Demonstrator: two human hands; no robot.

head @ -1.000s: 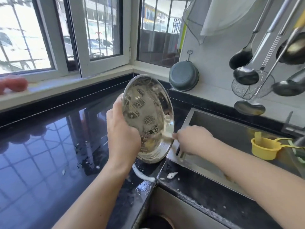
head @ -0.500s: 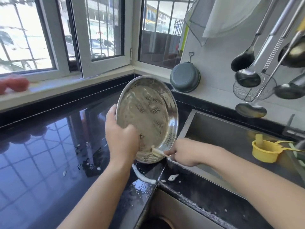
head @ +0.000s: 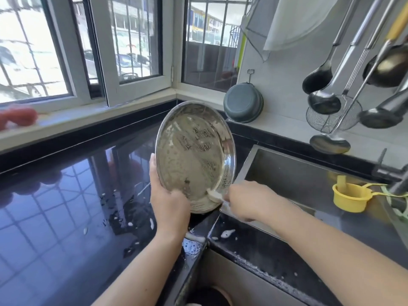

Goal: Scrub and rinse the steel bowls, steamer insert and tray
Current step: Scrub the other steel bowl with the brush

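The black counter (head: 66, 217) left of the tilted steel tray (head: 194, 155) lies open, with only soap flecks on it. Right of the tray, the steel sink (head: 298, 173) has room along its near wall; a yellow cup (head: 351, 196) stands at its far right end, beside what may be the tap, blurred there. Ladles (head: 320, 78) and a wire skimmer (head: 333, 118) hang low over the sink's back edge, crowding the space above it.

glossy black counter (head: 66, 217) is wet, with white soap blobs (head: 227, 233) and drips sitting on it near the sink (head: 249, 164) edge
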